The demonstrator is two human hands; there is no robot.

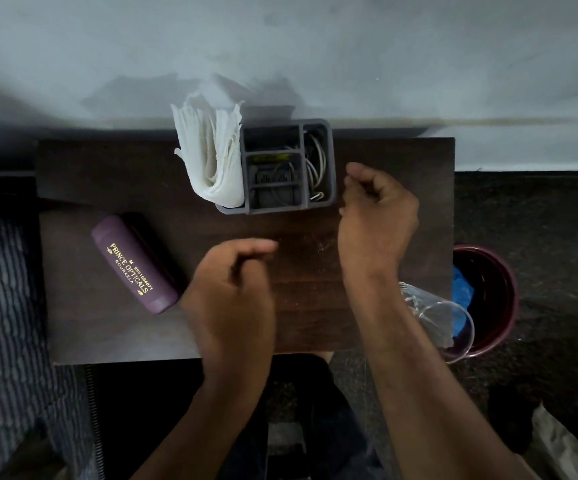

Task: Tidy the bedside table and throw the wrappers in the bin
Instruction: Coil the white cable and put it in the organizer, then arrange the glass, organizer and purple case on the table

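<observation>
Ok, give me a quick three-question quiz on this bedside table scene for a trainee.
1. True or false: the purple glasses case lies left of the left hand.
2. What fills the leftmost compartment of the grey organiser?
A. cables
B. white tissues
C. pens
3. Which object stands at the table's right edge, beside the bin?

Key: 1 true; 2 B; 3 the clear glass.

Dim, cool light falls flat on the far wall; left hand smeared with motion blur, near corners sink to black, table edges bow outward.
</observation>
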